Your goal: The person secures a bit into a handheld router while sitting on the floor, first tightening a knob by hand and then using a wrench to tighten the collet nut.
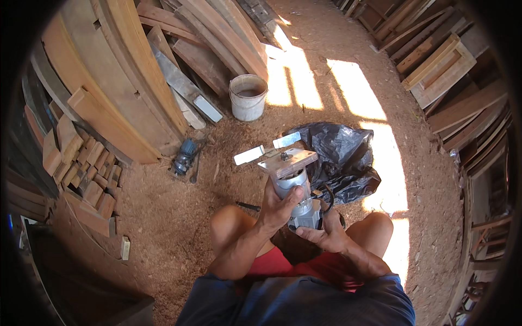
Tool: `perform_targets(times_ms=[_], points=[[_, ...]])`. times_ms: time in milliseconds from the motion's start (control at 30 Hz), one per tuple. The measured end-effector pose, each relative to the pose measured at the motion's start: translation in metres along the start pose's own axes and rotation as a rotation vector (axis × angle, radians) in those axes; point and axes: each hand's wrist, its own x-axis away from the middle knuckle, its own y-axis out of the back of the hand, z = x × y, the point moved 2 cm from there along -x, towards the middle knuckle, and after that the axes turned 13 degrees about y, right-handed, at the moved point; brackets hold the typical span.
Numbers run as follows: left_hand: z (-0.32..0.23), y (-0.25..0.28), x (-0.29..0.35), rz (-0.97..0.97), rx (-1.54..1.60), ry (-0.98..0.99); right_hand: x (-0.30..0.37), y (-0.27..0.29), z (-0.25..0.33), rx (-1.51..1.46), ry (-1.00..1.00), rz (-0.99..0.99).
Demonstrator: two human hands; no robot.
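Power tool [305, 209] (silver) in both hands [277, 207]

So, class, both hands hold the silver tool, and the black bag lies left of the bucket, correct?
No: the head view shows the black bag right of the bucket. The left hand and right hand do hold the silver tool.

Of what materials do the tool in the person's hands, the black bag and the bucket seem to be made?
Power tool: body probably metal, smooth and silvery, judging by its bright sheen; silver-painted plastic remains possible.
Black bag: thin, glossy plastic film, shown by its crumpled folds and highlights.
Bucket: likely plastic, judging by its dull, stained whitish wall; painted metal is possible.
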Motion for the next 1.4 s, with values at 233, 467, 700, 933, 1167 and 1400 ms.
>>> perform_targets(times_ms=[233,467,700,933,1167,1400], points=[[0.002,-0.004,-0.003,0.104,0.086,-0.041,0.002,0.008,0.001,0.078,0.063,0.061],[0.001,-0.008,-0.004,0.083,0.055,-0.024,0.005,0.007,-0.003,0.05,0.059,0.004],[0.01,-0.003,-0.005,0.109,0.087,0.049,0.005,0.017,0.022,0.343,0.102,0.158],[0.016,0.009,-0.001,0.355,0.212,0.215,0.0,0.095,0.119,0.794,0.318,-0.189],[0.015,-0.008,0.015,0.539,0.138,0.286,-0.071,0.057,0.141,0.78,0.508,0.343],[0.018,-0.007,0.028,0.535,0.077,0.33,-0.084,0.05,0.11,0.586,0.476,0.519]])
